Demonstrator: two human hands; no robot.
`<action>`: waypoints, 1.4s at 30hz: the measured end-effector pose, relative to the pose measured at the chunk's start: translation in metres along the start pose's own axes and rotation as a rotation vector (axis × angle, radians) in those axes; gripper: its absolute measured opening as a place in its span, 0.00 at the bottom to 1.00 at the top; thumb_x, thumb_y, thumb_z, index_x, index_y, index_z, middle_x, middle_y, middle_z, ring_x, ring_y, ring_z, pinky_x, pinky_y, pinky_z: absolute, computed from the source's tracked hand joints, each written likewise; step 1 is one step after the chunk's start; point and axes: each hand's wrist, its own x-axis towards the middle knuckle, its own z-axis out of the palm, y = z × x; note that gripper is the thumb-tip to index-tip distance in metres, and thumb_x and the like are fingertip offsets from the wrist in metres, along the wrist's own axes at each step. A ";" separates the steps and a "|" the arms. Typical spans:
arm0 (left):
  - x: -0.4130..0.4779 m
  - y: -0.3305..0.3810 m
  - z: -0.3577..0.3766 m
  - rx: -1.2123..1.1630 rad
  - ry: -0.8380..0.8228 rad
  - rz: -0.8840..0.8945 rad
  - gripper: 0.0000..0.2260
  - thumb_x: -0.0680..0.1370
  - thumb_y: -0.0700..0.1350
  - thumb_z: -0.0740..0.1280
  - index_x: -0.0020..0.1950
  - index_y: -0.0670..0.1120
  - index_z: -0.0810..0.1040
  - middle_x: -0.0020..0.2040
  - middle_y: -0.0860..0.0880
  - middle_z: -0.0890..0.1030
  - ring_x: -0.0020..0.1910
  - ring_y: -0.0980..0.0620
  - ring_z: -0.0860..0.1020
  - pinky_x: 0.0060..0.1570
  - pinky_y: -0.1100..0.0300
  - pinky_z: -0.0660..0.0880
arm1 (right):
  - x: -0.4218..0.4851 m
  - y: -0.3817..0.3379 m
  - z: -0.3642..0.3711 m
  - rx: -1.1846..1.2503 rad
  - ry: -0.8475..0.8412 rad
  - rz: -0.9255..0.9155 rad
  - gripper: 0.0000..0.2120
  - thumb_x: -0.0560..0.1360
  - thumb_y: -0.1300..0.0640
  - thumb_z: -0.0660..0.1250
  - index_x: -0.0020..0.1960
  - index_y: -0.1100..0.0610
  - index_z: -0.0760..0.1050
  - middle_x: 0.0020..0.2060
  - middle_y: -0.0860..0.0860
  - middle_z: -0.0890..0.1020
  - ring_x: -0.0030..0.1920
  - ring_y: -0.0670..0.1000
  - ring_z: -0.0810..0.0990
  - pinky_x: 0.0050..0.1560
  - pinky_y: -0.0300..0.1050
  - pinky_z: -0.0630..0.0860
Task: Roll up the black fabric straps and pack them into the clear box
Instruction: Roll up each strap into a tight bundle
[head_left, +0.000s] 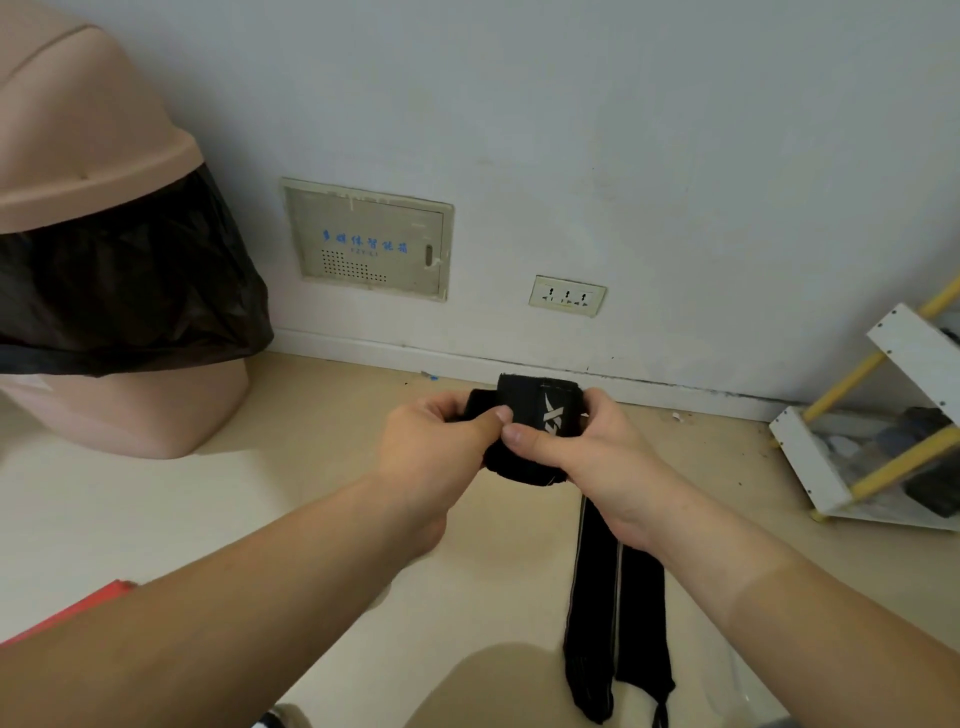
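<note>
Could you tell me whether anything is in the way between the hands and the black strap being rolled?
Nothing visible: the left hand and right hand both grip the rolled strap directly; its loose length trails below.

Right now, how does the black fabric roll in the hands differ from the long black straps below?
The black fabric roll is wound thick and gripped by the left hand and right hand; the long black straps stretch out flat. The roll shows a white logo; the straps show none. Both are black fabric.

A lidded bin (98, 291), wall socket (567, 296) and white rack (831, 467) line the wall.
</note>
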 end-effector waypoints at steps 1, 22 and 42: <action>-0.001 -0.002 0.001 0.014 0.014 -0.001 0.04 0.81 0.39 0.73 0.53 0.43 0.88 0.48 0.45 0.90 0.52 0.45 0.88 0.63 0.47 0.82 | -0.001 0.000 0.000 -0.034 0.019 -0.007 0.36 0.59 0.51 0.89 0.61 0.52 0.76 0.55 0.50 0.88 0.57 0.51 0.87 0.60 0.50 0.83; -0.045 0.000 -0.004 0.054 -0.291 -0.068 0.16 0.80 0.63 0.65 0.63 0.60 0.83 0.69 0.64 0.80 0.71 0.65 0.75 0.73 0.55 0.72 | -0.014 0.005 -0.024 0.038 -0.220 -0.037 0.25 0.69 0.53 0.81 0.63 0.57 0.83 0.57 0.57 0.88 0.60 0.58 0.87 0.70 0.61 0.78; -0.053 -0.011 -0.010 0.483 -0.362 -0.002 0.43 0.71 0.42 0.82 0.81 0.53 0.65 0.65 0.53 0.80 0.58 0.51 0.85 0.58 0.55 0.83 | -0.039 0.008 -0.040 -0.150 -0.307 0.011 0.26 0.65 0.64 0.82 0.61 0.50 0.85 0.55 0.54 0.89 0.60 0.58 0.87 0.67 0.60 0.81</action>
